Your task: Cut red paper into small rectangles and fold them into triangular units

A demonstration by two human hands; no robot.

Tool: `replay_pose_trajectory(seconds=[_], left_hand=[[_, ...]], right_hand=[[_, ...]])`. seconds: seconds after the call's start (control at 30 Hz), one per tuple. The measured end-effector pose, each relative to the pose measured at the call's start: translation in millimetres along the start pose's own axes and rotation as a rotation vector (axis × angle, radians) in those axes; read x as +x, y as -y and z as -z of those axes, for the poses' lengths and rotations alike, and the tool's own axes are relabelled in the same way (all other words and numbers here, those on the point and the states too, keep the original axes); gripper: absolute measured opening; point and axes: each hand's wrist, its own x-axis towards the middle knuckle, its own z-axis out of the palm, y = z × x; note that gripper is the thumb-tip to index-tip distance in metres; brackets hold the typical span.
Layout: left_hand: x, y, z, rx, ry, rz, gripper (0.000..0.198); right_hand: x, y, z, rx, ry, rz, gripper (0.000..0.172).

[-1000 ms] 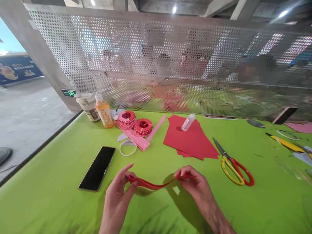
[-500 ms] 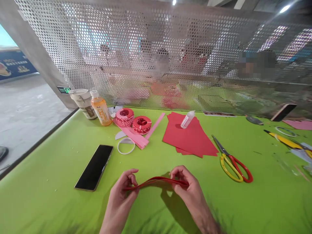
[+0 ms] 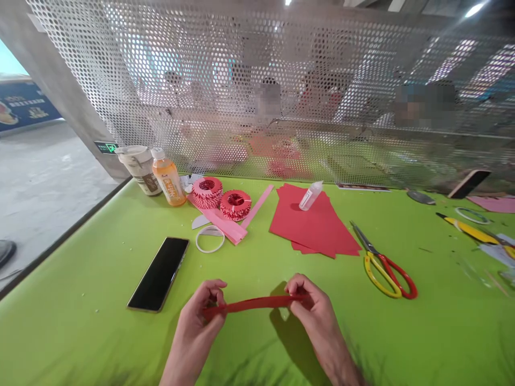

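Note:
A narrow red paper strip stretches between my two hands, just above the green tabletop. My left hand pinches its left end between thumb and fingers. At the other end, my right hand grips the strip the same way. The strip bows up slightly and its flat side faces me. Beyond my hands lies a stack of red paper sheets, with a small clear glue bottle standing tilted on it. Scissors with one yellow and one red handle rest to the right.
A black phone lies left of my hands. Behind it are a white ring, pink paper strips, two pleated red paper rings, an orange drink bottle and a white cup. A perforated metal screen closes off the back.
The strip has been drawn straighter and turned, so more of its flat face shows. My right hand has shifted slightly to the right.

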Motion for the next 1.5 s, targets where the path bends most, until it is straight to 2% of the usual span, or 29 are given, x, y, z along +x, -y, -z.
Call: replay_pose_trajectory(seconds=[0.23,0.33,0.4,0.57,0.67,0.77,0.87,0.93,1.0,1.13,1.23,1.3,1.37,1.43,1.5], left_hand=[[-4.0,3.5,1.7,0.167,0.105,-0.039,0.038],[-2.4,-2.4,5.4,0.287,0.127,-0.095,0.02],[-0.8,-5.4,8.8,0.369,0.092,-0.139,0.005],[-4.8,-8.7,5.7,0.377,-0.056,-0.2,0.027],[-11.4,-10.4,-7.2,0.367,-0.069,-0.241,0.034],[-16.1,-12.5,-20.7,0.369,-0.009,-0.278,0.039],[-17.9,-16.1,-29.3,0.35,0.097,-0.315,0.036],[-17.7,-18.5,-31.8,0.297,0.189,-0.336,0.03],[-16.7,-19.9,-32.0,0.233,0.26,-0.329,0.021],[-13.8,-18.3,-27.6,0.156,0.299,-0.202,0.009],[-12.8,-15.1,-22.1,0.007,0.329,-0.047,0.021],[-12.9,-12.3,-18.7,-0.103,0.278,0.118,0.03],[-13.5,-9.4,-16.4,-0.173,0.2,0.269,0.04],[-14.3,-7.1,-15.4,-0.215,0.149,0.362,0.05],[-14.8,-6.7,-15.5,-0.241,0.135,0.414,0.058]], right_hand=[[-0.5,1.0,0.2,0.005,-0.009,0.019,0.009],[-3.6,2.8,-0.2,0.002,-0.014,0.023,0.014],[-6.5,4.3,-0.1,-0.008,-0.026,0.031,0.02],[-15.4,8.9,-2.4,-0.095,-0.097,0.118,0.022],[-23.1,12.4,-13.8,-0.11,-0.086,0.163,0.023],[-32.0,17.3,-33.3,-0.038,-0.05,0.189,0.023],[-38.3,23.2,-50.1,0.031,0.095,0.203,0.03],[-40.2,27.0,-56.2,0.061,0.169,0.245,0.04],[-40.4,30.6,-58.5,0.085,0.206,0.287,0.042],[-39.4,36.3,-56.1,0.192,0.223,0.301,0.038],[-40.4,34.6,-48.1,0.223,0.204,0.285,0.037],[-40.1,30.0,-39.8,0.219,0.125,0.233,0.033],[-36.0,25.1,-30.4,0.229,-0.04,0.17,0.03],[-27.3,22.7,-21.3,0.256,-0.176,0.109,0.037],[-17.0,23.4,-13.5,0.334,-0.142,-0.019,0.055]])
